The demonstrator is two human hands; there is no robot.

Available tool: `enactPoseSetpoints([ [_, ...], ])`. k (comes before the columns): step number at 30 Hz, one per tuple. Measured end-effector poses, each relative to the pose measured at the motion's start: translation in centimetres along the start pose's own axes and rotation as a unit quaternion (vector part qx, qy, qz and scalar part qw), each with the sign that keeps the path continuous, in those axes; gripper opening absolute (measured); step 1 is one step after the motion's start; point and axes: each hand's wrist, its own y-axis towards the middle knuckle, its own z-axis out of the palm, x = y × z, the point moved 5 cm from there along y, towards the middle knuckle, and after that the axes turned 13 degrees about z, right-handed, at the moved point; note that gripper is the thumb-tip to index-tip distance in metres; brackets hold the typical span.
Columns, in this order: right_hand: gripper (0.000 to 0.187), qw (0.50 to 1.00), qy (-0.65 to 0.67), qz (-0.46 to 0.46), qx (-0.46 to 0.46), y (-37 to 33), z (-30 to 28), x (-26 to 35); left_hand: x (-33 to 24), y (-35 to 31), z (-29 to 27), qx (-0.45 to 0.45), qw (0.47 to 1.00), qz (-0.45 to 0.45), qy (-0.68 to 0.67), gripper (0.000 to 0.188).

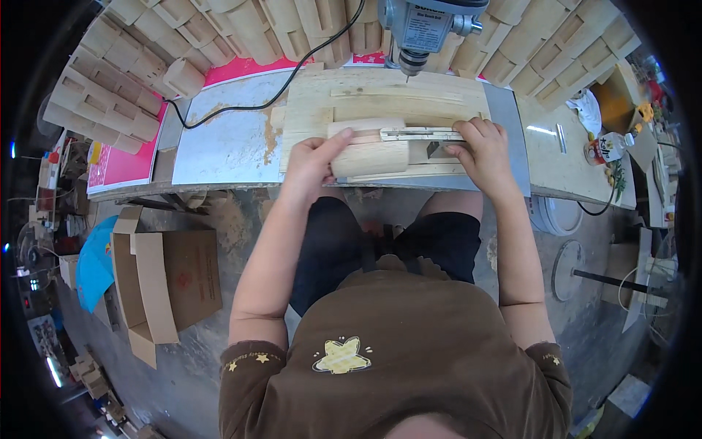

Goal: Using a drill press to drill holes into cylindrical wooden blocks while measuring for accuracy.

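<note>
My left hand (pixel 316 162) grips the left end of a short, rounded wooden block (pixel 371 158), its thumb lying along the top. The block rests on a wooden board near the bench's front edge, and a groove or slot seems to run along its upper face. My right hand (pixel 482 155) is closed on the right end of a narrow, pale strip-like piece (pixel 420 134) with dark marks along it. The strip's left end lies over the block's top. Just below the strip, beside my right thumb, shows a small dark metal part (pixel 434 149); its kind is unclear.
A bench drill (pixel 420 33) stands behind the wooden board (pixel 307 102), its bit pointing down. Several slotted wooden cylinders (pixel 110 95) are stacked along the back. A black cable (pixel 248 107) crosses the bench. A plastic bottle (pixel 610 148) stands right; an open cardboard box (pixel 179 278) is on the floor left.
</note>
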Motion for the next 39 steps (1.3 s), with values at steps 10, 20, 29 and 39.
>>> enactPoseSetpoints([
  [10,0.034,0.999,-0.011,0.035,-0.039,-0.9,-0.4,-0.1,1.8,-0.4,3.3,-0.005,0.971,0.161,-0.179,0.035],
  [20,0.041,0.995,0.027,0.069,-0.069,1.9,1.1,-2.6,1.8,-0.1,5.4,0.053,0.832,0.426,0.35,0.07],
  [29,0.04,0.994,0.023,0.063,-0.084,5.1,3.9,-0.6,2.7,5.5,2.6,-0.008,0.819,0.388,0.423,0.069],
  [39,0.039,0.915,0.342,0.11,-0.181,8.8,-4.0,-3.1,2.1,5.7,1.6,0.019,0.801,0.386,0.457,0.057],
])
